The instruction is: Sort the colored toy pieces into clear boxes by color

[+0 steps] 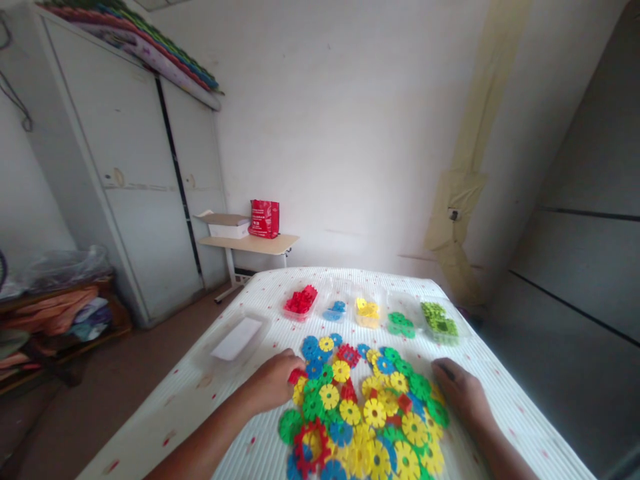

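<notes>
My left hand [281, 383] is closed at the left edge of the pile, with a small red plastic building piece [296, 377] at its fingertips. On the right side of the pile, my right hand [463, 387] rests loosely on the table, fingers a little bent, no piece visible in it. Between the hands spreads a heap of flower-shaped plastic discs [375, 413] in yellow, green and blue. Red pieces are mixed in, among them a red square frame piece [349, 355] and a red toothed ring [312, 448] near the front.
Clear tubs stand in a row behind the heap: red pieces [301, 301], blue discs [335, 310], yellow pieces [367, 310], green discs [401, 324] and light green pieces [440, 319]. A clear tray with a white sheet [237, 339] lies left. Beyond are a side table [270, 245] and a red bag [265, 219].
</notes>
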`<state>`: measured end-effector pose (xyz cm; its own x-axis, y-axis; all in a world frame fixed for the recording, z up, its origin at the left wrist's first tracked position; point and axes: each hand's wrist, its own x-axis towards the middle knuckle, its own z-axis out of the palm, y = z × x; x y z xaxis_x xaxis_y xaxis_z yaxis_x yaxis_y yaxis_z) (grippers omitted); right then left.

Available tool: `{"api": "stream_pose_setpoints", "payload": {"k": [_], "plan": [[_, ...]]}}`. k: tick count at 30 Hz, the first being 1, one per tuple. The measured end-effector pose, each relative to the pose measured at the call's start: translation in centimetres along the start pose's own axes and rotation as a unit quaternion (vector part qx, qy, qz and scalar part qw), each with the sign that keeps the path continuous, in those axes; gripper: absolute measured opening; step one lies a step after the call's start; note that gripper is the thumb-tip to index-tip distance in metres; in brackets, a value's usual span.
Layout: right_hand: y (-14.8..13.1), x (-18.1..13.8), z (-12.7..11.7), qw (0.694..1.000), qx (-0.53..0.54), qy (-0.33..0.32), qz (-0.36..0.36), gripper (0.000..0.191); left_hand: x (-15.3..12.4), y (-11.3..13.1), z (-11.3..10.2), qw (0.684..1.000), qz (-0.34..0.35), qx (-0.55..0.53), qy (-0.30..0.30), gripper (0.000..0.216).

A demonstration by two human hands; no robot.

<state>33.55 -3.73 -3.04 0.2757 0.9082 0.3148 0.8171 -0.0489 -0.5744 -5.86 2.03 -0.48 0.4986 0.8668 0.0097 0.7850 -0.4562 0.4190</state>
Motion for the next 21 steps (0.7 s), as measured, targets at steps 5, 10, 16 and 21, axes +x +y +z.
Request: {"api": "stream_pose_setpoints", "payload": {"k": [5,10,16,21], "plan": [[0.1,0.0,0.0,1.0,0.005,0.0,0.0,0.036,0.1,-0.7,0.9,1.0,0.008,0.005,0.025,0.029],[0.6,0.0,0.3,1.0,0.005,-0.001,0.002,0.037,2.3,-0.8,-1.3,0.997,-0.036,0.005,0.067,0.026],[0.7,0.1,0.4,1.0,0.001,0.001,0.001,0.037,9.3,-1.5,-7.2,0.972,-0.101,0.019,0.211,0.04],[0.7,0.0,0.3,1.0,0.005,0.0,-0.005,0.037,10.9,-1.1,-6.7,0.96,-0.103,0.017,0.261,0.04]]}}
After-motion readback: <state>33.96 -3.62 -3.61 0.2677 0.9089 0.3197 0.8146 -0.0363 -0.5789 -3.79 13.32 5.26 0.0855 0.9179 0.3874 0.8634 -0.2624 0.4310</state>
